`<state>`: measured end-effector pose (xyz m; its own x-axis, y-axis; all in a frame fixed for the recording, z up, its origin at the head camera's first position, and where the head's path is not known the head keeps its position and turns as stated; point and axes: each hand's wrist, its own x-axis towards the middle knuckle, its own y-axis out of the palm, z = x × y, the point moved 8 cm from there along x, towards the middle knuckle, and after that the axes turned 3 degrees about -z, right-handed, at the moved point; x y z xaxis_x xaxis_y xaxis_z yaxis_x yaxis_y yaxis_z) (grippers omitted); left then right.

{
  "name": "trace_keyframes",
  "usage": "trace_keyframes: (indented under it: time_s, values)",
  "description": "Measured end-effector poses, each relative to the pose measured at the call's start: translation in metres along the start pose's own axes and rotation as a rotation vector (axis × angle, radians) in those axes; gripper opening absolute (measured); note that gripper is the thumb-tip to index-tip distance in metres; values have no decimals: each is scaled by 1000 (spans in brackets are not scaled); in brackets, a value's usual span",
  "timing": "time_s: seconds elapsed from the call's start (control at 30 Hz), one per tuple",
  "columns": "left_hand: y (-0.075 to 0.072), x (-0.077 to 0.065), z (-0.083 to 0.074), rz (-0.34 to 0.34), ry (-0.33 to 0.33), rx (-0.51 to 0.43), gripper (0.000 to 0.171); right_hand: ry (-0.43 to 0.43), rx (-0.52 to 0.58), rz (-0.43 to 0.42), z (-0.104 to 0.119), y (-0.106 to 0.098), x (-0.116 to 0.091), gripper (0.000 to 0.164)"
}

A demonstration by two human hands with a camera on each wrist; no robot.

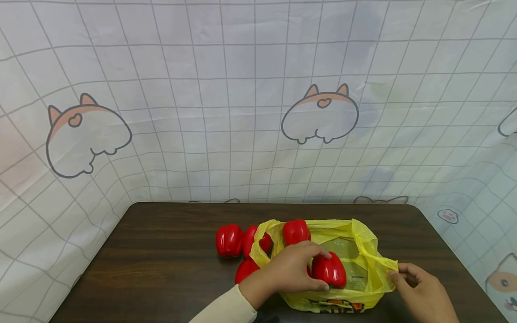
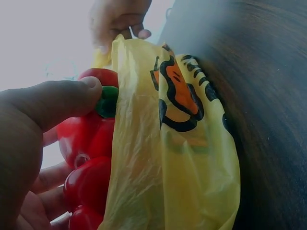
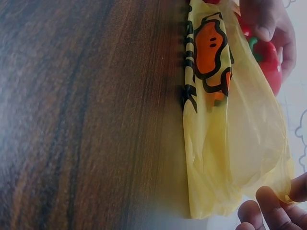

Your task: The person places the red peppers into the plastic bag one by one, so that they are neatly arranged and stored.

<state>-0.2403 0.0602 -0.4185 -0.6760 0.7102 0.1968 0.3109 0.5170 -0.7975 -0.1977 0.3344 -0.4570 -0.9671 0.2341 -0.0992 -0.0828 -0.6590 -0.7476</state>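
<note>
My left hand (image 1: 292,268) grips a red bell pepper (image 1: 329,270) with a green stem, over the mouth of a yellow plastic bag (image 1: 319,298). In the left wrist view the thumb presses beside the green stem (image 2: 107,101). At the bag's right end my right hand (image 1: 422,291) pinches its edge between thumb and fingers. Another red pepper (image 1: 296,232) shows at the bag's back left. Just left of the bag stand more red peppers, one (image 1: 229,241) farthest out, one (image 1: 251,242) partly behind the bag's handle and one (image 1: 245,271) partly behind my left wrist.
Everything rests on a dark brown wooden table (image 1: 153,264). Behind and beside it hangs a white grid-patterned cloth (image 1: 202,112) with cartoon animals. Inside the bag a pale green, see-through surface (image 1: 351,260) is visible. Orange and black print marks the bag's front.
</note>
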Motion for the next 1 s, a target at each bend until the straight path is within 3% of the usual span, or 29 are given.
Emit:
trace_keyframes:
  time_s: [0.43,0.7,1.0]
  values:
    - [10,2,-4,28,-4,171,49,-9,-2,-14,1,-1,-2,64]
    - [11,0,-7,28,-4,219,44,-4,3,-15,2,0,-3,60]
    - [-3,-8,-11,16,51,153,43,-8,-2,-2,6,-1,-5,60]
